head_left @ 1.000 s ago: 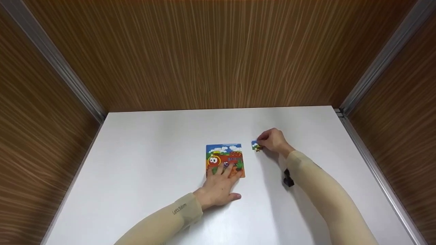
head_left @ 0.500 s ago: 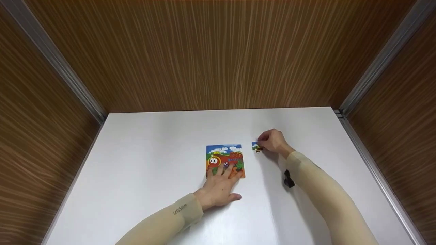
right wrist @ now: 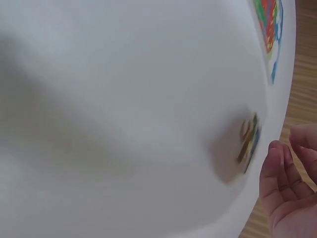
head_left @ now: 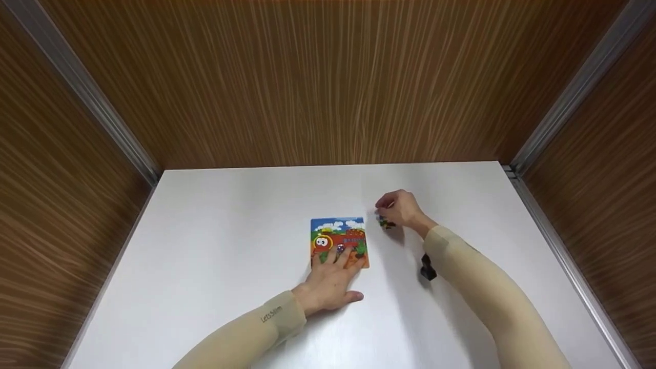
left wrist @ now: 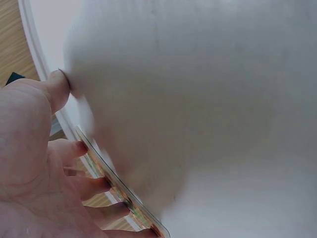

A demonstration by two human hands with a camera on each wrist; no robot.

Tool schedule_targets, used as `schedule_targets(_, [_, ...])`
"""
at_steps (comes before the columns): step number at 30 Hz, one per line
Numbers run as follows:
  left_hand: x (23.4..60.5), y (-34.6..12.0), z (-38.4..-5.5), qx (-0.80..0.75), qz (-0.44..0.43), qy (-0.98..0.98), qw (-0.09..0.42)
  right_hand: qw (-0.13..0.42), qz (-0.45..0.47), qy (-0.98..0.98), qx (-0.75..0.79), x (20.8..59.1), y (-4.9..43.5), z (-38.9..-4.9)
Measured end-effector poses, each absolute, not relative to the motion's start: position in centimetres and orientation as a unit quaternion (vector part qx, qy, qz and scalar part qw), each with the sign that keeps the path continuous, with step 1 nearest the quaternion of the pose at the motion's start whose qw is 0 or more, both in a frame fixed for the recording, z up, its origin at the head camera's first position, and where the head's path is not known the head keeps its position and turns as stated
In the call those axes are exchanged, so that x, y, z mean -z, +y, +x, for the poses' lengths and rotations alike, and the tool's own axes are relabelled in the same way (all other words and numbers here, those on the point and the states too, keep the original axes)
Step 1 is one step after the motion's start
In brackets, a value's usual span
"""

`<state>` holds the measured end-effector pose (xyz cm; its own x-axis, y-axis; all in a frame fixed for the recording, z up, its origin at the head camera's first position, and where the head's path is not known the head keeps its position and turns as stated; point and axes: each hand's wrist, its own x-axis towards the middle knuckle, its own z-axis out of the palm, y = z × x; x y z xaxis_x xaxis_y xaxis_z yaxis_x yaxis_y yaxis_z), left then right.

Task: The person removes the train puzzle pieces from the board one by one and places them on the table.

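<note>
My left hand (head_left: 328, 284) lies with spread fingers over the lower part of a colourful cartoon picture card (head_left: 335, 228), with the thumb out to the side over the table. In the left wrist view, the fingertips rest along the card's edge (left wrist: 114, 178). Right of the card, my right hand (head_left: 404, 209) is over a small blue, green and brown picture piece (head_left: 383, 222), partly hidden below the fingers. From the right wrist, that piece (right wrist: 249, 144) looks blurred above its shadow. The right thumb and fingertips (right wrist: 274, 148) are bent towards each other, and a gap shows between them.
The white table (head_left: 230, 220) is bordered by a wood-grain wall (head_left: 328, 87) at the back, with more panels and grey metal rails at the sides. A small black object (head_left: 428, 267) shows beside the right sleeve (head_left: 461, 261).
The right hand has shifted a little left and away from me, its fingertips leaving the piece's right side. The piece now looks darker and more covered. Left hand and card have stayed put.
</note>
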<state>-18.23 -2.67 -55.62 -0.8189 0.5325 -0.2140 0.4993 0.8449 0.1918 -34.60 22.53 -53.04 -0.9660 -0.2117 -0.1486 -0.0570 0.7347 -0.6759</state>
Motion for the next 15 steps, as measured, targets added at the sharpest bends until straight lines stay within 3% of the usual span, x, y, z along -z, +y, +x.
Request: schedule_targets(15, [55.7,-2.6,-18.6,-0.059,0.267,0.951,0.14,0.162,-0.143,0.909,0.356,52.2,17.9,-34.3])
